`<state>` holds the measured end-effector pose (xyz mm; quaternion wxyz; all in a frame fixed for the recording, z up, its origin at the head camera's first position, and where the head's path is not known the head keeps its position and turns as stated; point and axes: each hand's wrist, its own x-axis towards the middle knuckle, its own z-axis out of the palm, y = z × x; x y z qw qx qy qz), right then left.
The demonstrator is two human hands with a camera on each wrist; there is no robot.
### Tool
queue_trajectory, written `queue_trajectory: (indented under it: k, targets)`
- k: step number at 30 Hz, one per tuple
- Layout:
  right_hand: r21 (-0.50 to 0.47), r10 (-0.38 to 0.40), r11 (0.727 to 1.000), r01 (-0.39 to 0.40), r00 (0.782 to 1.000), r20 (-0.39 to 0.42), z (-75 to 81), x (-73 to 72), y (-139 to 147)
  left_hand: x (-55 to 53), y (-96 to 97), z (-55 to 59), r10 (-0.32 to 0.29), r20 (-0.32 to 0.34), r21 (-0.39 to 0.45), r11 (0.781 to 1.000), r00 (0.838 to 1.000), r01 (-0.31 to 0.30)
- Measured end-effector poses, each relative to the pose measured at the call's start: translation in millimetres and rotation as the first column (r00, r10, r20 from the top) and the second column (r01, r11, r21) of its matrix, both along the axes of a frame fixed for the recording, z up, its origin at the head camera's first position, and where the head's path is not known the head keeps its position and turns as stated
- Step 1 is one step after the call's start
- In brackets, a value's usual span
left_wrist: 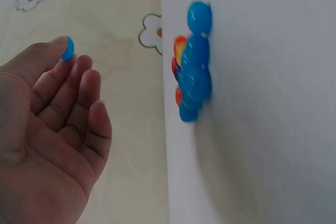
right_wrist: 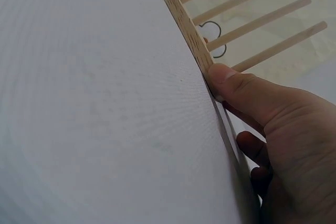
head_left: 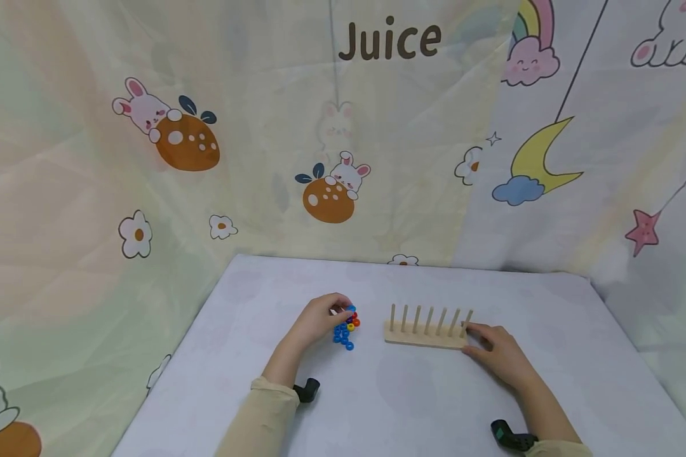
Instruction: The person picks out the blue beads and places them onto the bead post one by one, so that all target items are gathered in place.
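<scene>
My left hand [head_left: 316, 320] pinches a single blue bead [left_wrist: 67, 49] between thumb and index finger, raised above the table. Below that hand sits a small pile of beads [head_left: 342, 333], mostly blue with some red, yellow and dark ones; part of it is hidden by the fingers in the head view. To the right of the pile stands a pale wooden peg board [head_left: 425, 339] with a row of several upright pegs, all bare. At its right end, my right hand [head_left: 503, 357] grips the base between thumb and fingers.
A white-covered table [head_left: 400, 406] carries everything. Behind it hangs a printed cloth backdrop [head_left: 263, 127], meeting the table's far edge. Black devices are strapped at the left wrist [head_left: 307, 390] and the right wrist [head_left: 511, 437].
</scene>
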<state>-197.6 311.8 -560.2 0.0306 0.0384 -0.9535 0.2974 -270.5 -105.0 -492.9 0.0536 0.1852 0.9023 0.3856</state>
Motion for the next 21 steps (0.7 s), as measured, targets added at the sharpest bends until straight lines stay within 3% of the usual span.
queue_trajectory:
  k: [11,21]
  targets:
    - [-0.004,-0.006,1.000,0.006,1.000,0.009,2.3,1.0,-2,-1.2,44.2,14.1,-0.065,-0.017,0.090,0.994,0.998,0.067]
    - [-0.011,-0.008,1.000,0.008,1.000,0.004,4.4,1.5,-3,-2.0,70.4,20.6,-0.103,-0.055,0.082,0.991,0.993,0.107]
